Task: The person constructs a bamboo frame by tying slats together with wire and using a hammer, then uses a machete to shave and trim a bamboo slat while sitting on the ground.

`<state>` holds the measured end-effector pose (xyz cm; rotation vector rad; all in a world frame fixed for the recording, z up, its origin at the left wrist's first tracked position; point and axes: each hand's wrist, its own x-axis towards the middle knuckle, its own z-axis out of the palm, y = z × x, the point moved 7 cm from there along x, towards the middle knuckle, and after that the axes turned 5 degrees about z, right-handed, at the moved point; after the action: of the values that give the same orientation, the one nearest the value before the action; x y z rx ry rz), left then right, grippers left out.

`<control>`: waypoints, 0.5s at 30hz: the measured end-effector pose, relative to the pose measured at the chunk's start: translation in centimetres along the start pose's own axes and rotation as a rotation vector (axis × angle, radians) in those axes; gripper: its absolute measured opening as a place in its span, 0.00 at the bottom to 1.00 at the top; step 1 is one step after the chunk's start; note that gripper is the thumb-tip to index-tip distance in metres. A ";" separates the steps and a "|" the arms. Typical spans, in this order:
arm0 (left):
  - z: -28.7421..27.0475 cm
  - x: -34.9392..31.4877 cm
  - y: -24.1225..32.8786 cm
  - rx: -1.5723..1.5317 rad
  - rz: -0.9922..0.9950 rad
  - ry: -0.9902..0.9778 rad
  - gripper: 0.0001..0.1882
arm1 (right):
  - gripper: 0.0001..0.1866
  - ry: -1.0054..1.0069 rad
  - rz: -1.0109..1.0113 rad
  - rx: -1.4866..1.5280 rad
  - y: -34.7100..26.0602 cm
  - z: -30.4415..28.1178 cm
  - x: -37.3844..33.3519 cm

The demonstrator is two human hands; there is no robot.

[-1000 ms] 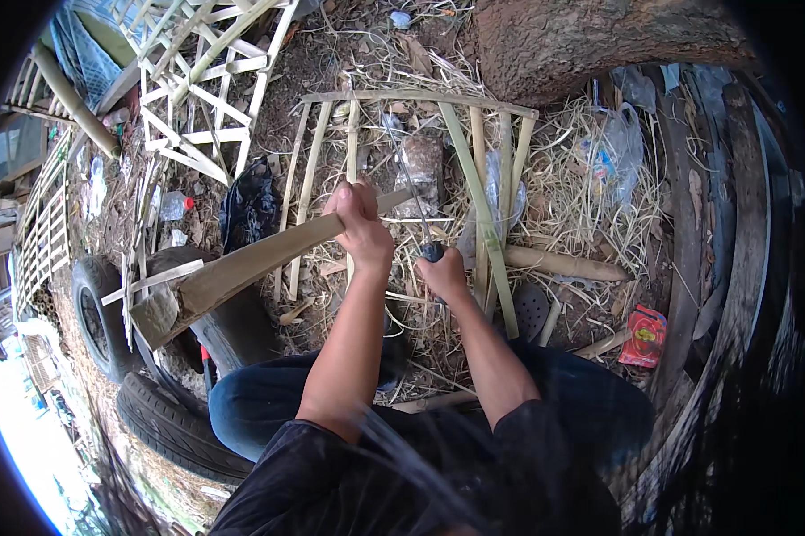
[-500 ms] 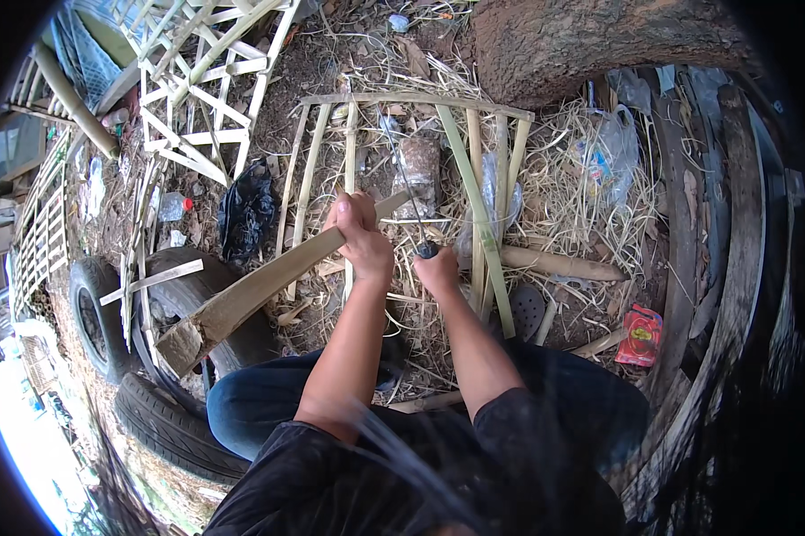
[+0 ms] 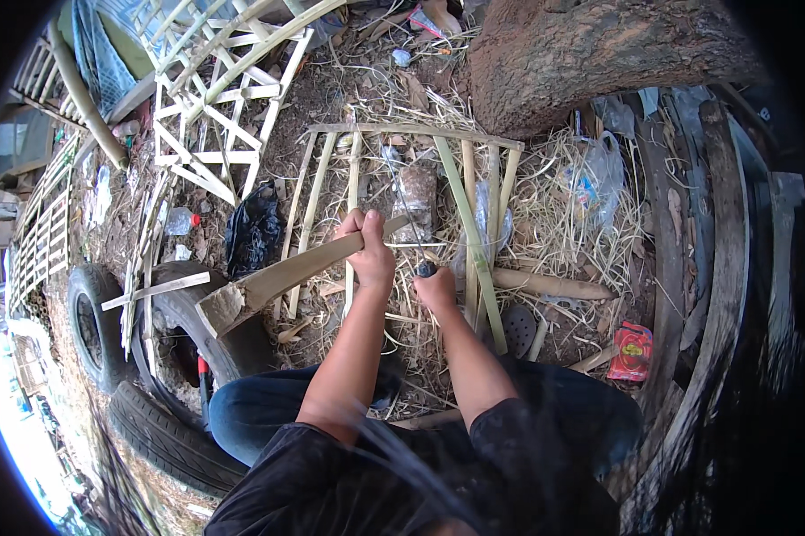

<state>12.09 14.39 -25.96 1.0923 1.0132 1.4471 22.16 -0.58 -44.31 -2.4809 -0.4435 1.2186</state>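
Note:
My left hand (image 3: 371,255) is closed round a thick split length of bamboo or wood (image 3: 286,275). Its broad cut end points to the lower left, and its narrow tip reaches past my fist toward the blade. My right hand (image 3: 436,291) grips the black handle of a long thin-bladed knife (image 3: 407,204), its blade pointing away from me. The blade lies close to the narrow tip; whether they touch I cannot tell. Beneath both hands, a frame of bamboo strips (image 3: 420,134) lies on the ground, with a dirt-covered block (image 3: 415,201) inside it.
Shavings (image 3: 568,214) litter the ground on the right, near a tree trunk (image 3: 599,62). Old tyres (image 3: 166,438) lie by my left knee beside a red-and-black handle (image 3: 204,384). A bamboo lattice (image 3: 215,107) stands far left. A red packet (image 3: 631,352) lies at right.
The broad end of the held piece has swung up and to the right, uncovering the red-and-black handle near my knee. The view has shifted slightly. Both grips stay the same.

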 end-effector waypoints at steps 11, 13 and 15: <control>-0.4 0.3 0.8 -0.004 0.101 0.085 0.22 | 0.19 -0.107 0.023 -0.078 -0.2 -1.4 -2.0; 0.2 1.8 2.0 -0.186 0.110 0.163 0.23 | 0.17 -0.039 -0.019 -0.070 -0.6 -1.5 -1.6; -0.1 1.8 3.4 -0.202 0.162 0.189 0.24 | 0.16 -0.042 -0.056 -0.042 -1.6 -2.1 -2.1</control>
<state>11.07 15.70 -22.55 0.9202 0.9008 1.7695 22.38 -0.36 -40.97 -2.4636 -0.5512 1.2541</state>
